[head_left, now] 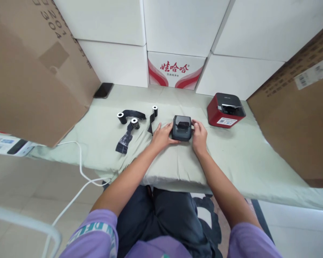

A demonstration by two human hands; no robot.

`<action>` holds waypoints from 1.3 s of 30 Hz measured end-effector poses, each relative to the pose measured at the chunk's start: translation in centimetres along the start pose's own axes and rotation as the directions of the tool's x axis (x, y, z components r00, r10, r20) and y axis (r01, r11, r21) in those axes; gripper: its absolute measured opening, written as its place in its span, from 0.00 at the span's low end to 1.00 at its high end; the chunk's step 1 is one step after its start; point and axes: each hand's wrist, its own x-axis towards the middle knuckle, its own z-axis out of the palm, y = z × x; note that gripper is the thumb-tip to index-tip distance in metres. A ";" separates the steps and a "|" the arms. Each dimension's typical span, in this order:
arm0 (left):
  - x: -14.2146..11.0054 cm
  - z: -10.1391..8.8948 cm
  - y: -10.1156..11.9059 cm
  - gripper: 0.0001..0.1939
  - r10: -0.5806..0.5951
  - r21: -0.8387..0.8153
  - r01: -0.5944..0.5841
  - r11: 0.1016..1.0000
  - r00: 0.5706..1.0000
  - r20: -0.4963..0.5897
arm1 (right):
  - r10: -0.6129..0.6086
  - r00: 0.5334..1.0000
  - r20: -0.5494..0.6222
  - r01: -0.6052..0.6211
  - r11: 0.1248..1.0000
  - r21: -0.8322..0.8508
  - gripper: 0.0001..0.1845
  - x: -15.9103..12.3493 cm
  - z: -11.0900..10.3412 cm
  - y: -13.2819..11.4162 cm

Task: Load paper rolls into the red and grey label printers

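A small black receipt printer [182, 133] sits on the cloth-covered table in front of me, black material showing in its top opening. My left hand [163, 137] rests against its left side, the thumb along the near edge. On the opposite side, my right hand [199, 136] has its fingers curled against the printer's right side, so the two hands hold it between them. To the left lie three black rolls with white ends: one roll [122, 118] with a curved strip, a second roll [135, 124] with a wide crinkled strip, and a smaller roll [155, 111].
A red and black printer [223, 116] stands to the right. White boxes [113, 62] and a red-printed carton [177, 80] line the back. Large brown cartons [29, 79] flank both sides. A phone [103, 90] lies back left; a white cable [80, 161] hangs over the front edge.
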 end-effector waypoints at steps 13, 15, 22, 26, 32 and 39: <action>0.0 0.0 -0.2 0.54 0.008 -0.029 -0.007 1.000 0.999 0.042 | -0.101 0.961 0.258 0.169 0.951 -0.260 0.22 5.1 -1.1 -0.2; 0.0 -0.1 -0.1 0.55 0.000 -0.025 0.001 1.000 0.999 0.053 | -0.076 0.946 0.315 0.215 0.875 -0.435 0.14 6.0 -1.5 -1.4; 0.0 -0.1 0.0 0.54 -0.015 -0.021 0.016 1.000 0.999 0.052 | 0.262 0.847 0.462 0.263 0.549 -0.793 0.13 8.1 0.8 -4.5; -0.1 -0.2 0.1 0.53 -0.025 -0.033 0.026 0.999 0.999 0.038 | 0.106 0.876 0.470 0.301 0.640 -0.707 0.11 8.6 0.2 -5.6; 0.0 -0.3 0.2 0.54 -0.013 -0.047 0.016 0.999 0.998 0.055 | -0.266 0.887 0.377 0.378 0.888 -0.263 0.17 7.7 -0.4 -8.8; 0.3 -0.2 0.1 0.55 -0.046 -0.027 0.049 0.998 0.995 0.086 | -0.332 0.687 0.647 0.567 0.801 -0.191 0.22 7.8 6.8 -9.3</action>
